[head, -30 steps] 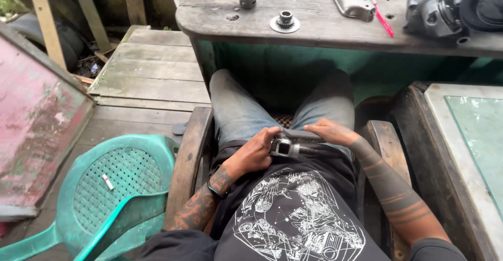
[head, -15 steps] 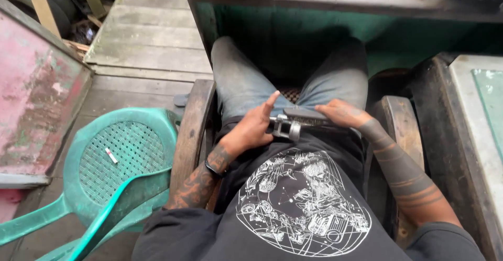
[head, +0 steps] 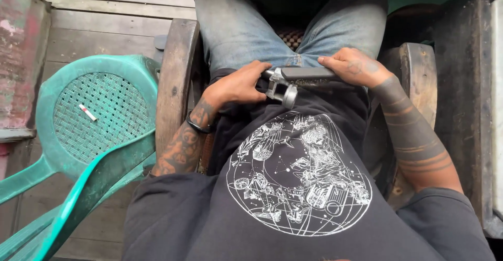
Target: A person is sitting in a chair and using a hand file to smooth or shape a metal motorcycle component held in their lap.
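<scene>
I sit in a wooden armchair and look down at my lap. A grey metal part (head: 298, 77) with a long flat bar and a round fitting at one end lies across my lap over my black shirt. My left hand (head: 238, 85) grips its left end beside the round fitting. My right hand (head: 353, 66) holds the bar's right end, fingers laid over it. Both forearms are tattooed, and a dark band circles my left wrist.
A green plastic chair (head: 105, 67) stands at my left, with a small white cigarette (head: 87, 112) on its woven seat. Wooden armrests (head: 175, 77) flank my legs. A weathered red panel (head: 21, 56) stands far left, on a plank floor (head: 105, 9).
My head has tilted down, so the workbench with its metal parts has left the view. Both hands stay on the metal part in my lap.
</scene>
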